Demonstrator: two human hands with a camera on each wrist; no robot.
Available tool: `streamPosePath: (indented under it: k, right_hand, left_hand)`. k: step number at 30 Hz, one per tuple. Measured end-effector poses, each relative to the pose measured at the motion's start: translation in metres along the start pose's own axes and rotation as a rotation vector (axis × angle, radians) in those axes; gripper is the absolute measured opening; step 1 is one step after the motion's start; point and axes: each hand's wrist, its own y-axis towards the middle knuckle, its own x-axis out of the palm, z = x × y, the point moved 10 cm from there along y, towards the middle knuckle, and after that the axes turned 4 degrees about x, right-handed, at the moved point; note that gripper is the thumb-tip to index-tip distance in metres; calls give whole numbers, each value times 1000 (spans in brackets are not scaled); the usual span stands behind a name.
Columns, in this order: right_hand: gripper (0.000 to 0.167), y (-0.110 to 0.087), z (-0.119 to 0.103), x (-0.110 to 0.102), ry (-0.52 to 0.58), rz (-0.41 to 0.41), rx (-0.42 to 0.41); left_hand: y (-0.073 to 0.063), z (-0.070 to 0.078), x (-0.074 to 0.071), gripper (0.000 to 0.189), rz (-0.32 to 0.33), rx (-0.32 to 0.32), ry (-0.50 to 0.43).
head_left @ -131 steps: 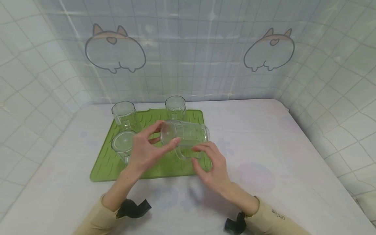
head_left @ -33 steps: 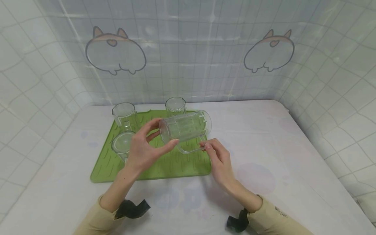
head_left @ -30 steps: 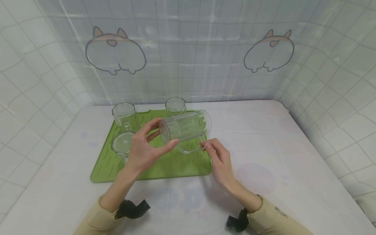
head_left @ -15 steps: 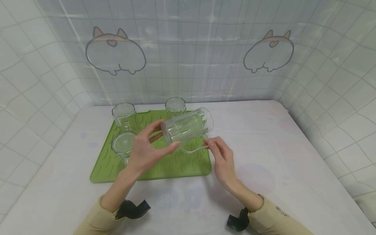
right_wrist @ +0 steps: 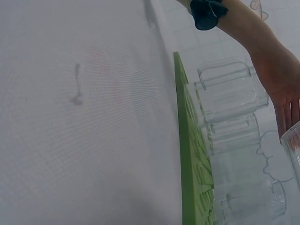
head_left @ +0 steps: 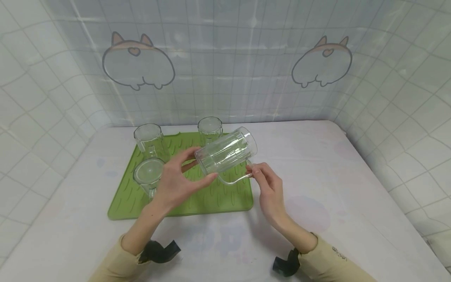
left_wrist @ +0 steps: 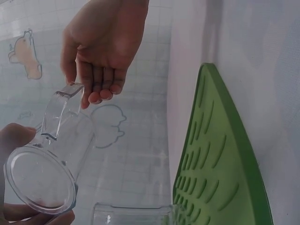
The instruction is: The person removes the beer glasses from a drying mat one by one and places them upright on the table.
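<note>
The clear cylindrical glass mug [head_left: 227,150] is tilted above the green ribbed rectangular mat [head_left: 211,197] — left hand [head_left: 177,176] gripping its base end, right hand [head_left: 270,188] pinching its handle [left_wrist: 55,112]. Smooth glass may slip — firm base support and an even handle grip should serve best.

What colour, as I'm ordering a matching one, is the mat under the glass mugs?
The mat is green; the head view shows it best.

Clear glass mug [head_left: 227,152], tilted in midair
</note>
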Motion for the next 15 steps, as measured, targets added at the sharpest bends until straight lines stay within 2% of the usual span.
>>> streamPosePath:
  k: [15]
  right_hand:
    - [25, 2, -6, -4, 83, 15, -12]
  left_hand:
    - [0, -4, 10, 69, -61, 2, 13]
